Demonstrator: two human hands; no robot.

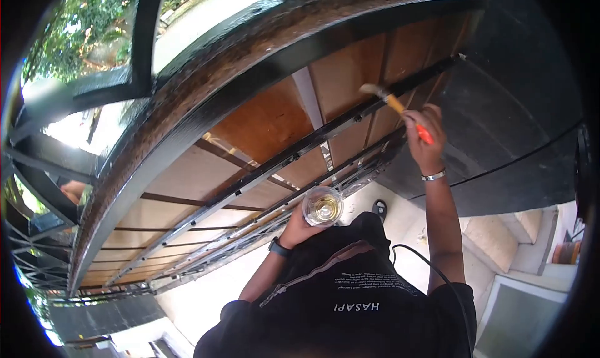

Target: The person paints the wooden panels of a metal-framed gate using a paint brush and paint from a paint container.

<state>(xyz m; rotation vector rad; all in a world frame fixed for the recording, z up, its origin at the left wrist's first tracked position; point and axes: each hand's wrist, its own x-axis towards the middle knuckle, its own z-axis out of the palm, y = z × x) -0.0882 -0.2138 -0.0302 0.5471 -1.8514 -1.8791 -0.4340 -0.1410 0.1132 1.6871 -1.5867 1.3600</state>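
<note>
My right hand (426, 136) is closed round the orange and red handle of a paintbrush (392, 101). The brush's pale bristles point up and left, in front of a brown wooden panel (347, 67); whether they touch it I cannot tell. Lower down, my left hand (301, 228) holds a clear plastic cup (323, 206) with pale yellowish liquid in it. A darker, glossy orange-brown panel (265, 123) lies left of the brush, between black metal bars (281, 161).
A curved metal beam (206, 83) arches across the upper left. Beside my right arm is a dark curved wall (500, 101) with a cable. Steps (494, 242) are at lower right. At far left, part of another person's hand (74, 190) shows behind the railing.
</note>
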